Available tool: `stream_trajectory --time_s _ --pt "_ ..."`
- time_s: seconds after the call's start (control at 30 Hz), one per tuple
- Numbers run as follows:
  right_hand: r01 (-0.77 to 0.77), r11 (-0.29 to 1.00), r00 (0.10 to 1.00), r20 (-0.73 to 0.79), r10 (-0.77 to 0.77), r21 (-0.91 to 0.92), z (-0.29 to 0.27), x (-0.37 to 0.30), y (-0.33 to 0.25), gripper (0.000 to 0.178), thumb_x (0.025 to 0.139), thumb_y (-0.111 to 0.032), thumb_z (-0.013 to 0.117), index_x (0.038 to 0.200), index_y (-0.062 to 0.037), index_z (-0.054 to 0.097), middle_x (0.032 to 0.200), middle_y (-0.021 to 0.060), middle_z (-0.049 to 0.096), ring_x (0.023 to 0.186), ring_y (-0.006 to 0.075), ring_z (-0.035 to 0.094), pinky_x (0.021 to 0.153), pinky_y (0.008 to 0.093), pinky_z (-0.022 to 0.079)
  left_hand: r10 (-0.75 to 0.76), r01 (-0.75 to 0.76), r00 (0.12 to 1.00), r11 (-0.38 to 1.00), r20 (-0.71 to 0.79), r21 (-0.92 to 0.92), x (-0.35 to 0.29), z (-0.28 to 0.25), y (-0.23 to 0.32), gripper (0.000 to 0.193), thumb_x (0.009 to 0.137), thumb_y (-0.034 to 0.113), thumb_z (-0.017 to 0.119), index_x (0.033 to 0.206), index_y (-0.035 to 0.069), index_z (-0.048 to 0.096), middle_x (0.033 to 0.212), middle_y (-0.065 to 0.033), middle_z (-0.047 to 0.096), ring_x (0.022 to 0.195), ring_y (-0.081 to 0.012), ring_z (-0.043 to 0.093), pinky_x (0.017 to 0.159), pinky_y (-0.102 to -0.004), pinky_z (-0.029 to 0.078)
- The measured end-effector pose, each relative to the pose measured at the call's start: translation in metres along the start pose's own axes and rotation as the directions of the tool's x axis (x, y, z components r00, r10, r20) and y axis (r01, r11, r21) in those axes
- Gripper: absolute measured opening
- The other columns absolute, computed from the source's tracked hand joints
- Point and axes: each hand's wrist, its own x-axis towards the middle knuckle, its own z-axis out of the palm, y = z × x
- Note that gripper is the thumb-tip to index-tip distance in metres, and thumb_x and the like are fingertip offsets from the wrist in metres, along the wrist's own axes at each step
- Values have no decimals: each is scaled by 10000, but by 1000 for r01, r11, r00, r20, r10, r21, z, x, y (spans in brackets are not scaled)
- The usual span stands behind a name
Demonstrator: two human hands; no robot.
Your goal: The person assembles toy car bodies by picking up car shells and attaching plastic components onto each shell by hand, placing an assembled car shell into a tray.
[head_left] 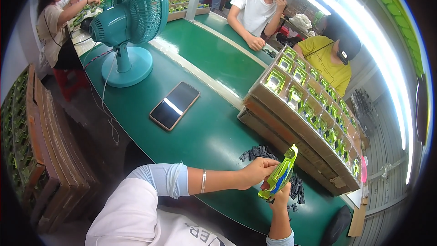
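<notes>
A bright yellow-green plastic part with a blue strip is held up tilted over the near right of the table. My right hand is closed round its lower end. My left hand is closed in a pinch at the part's left side; whether a small piece sits between its fingertips is hidden. Just behind my left hand lies a pile of small black plastic pieces. More black pieces lie to the right of my right hand.
Partitioned cardboard trays of similar green parts are stacked at the right. A phone and a teal fan stand on the green table. Cardboard trays pile up at the left. Several people sit around the benches beyond.
</notes>
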Motion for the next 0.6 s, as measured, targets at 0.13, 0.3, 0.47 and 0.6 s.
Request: stream_trajectory --time_s 0.13,0.3,0.47,0.6 --pt "20 996 1000 5 -20 83 -4 0 6 154 752 -100 519 797 44 550 646 96 568 540 168 568 464 248 456 -17 18 999 999 35 -28 0 4 5 216 907 203 435 1000 67 574 721 15 557 554 -53 468 486 -197 377" --pt "104 994 994 14 -104 22 1 -1 8 217 769 -176 548 806 37 537 644 99 570 504 163 557 453 243 454 -27 28 999 999 39 -31 0 2 0 214 898 221 456 997 76 578 725 19 553 565 -50 467 490 -194 371" --pt "163 987 986 -18 -163 -5 4 -4 3 253 829 -147 469 649 1 568 546 41 561 485 104 532 462 213 415 -36 36 994 999 100 3 -2 2 -2 176 851 182 526 962 67 601 732 21 558 604 -46 475 510 -203 382" --pt "314 920 946 -10 -325 -234 2 -2 7 348 857 -232 457 628 8 561 543 30 563 482 95 528 453 223 398 -48 49 998 999 29 -23 -2 4 -4 158 826 120 538 945 48 613 769 2 588 649 -57 511 550 -215 410"
